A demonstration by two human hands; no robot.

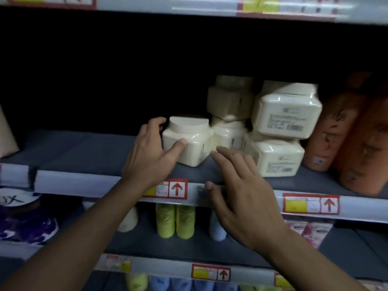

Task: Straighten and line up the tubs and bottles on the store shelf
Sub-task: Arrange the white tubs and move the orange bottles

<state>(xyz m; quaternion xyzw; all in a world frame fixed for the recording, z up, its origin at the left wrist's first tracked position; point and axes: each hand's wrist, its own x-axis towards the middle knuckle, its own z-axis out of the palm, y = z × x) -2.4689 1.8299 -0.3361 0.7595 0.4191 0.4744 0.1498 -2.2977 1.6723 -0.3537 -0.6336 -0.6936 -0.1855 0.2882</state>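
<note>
Five cream tubs (189,141) stood on the middle shelf (88,152), with two orange bottles (333,131) to their right. On the shelf below, two green bottles (175,220) showed. Two hands (151,156) were in view.

Print on the cream tubs' labels (286,120) is too blurred to read (price tags (164,189) likewise); orange bottles (365,141) cut off at right.
</note>
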